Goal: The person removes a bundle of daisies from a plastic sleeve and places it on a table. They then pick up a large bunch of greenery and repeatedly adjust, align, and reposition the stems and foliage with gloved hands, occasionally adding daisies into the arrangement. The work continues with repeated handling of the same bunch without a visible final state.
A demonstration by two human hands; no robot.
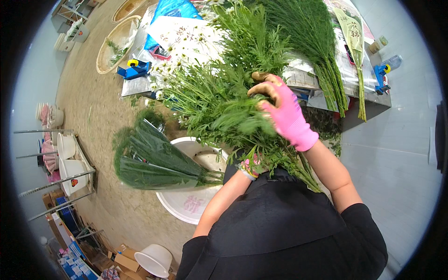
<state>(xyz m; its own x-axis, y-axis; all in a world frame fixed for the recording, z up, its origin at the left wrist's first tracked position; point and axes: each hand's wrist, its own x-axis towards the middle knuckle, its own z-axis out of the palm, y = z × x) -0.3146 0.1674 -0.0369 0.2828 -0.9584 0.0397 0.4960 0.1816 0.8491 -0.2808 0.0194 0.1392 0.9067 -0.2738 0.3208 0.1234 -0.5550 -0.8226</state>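
Note:
A leafy bunch of white daisy-like flowers point(210, 94) lies across my front, its blooms toward the table and its cut stems over my black apron. My left hand point(251, 166), in a pink patterned glove, grips the bunch from below near the stems; foliage hides most of its fingers. Above the leaves is my right hand point(280, 108), in a pink glove with brown-stained fingers, curved and apart. Blurred feathery greenery lies just below its thumb. More daisy-like stems point(252, 42) rest on the table beyond.
Feathery green stems point(315, 49) and a wrapped bunch point(355, 38) lie on the table point(376, 99), with blue tape dispensers point(136, 69) at its edges. Left of me, sleeved feathery greens point(161, 161) lean over a white tub point(182, 206). Woven baskets point(103, 52) and shelving point(84, 154) stand farther left.

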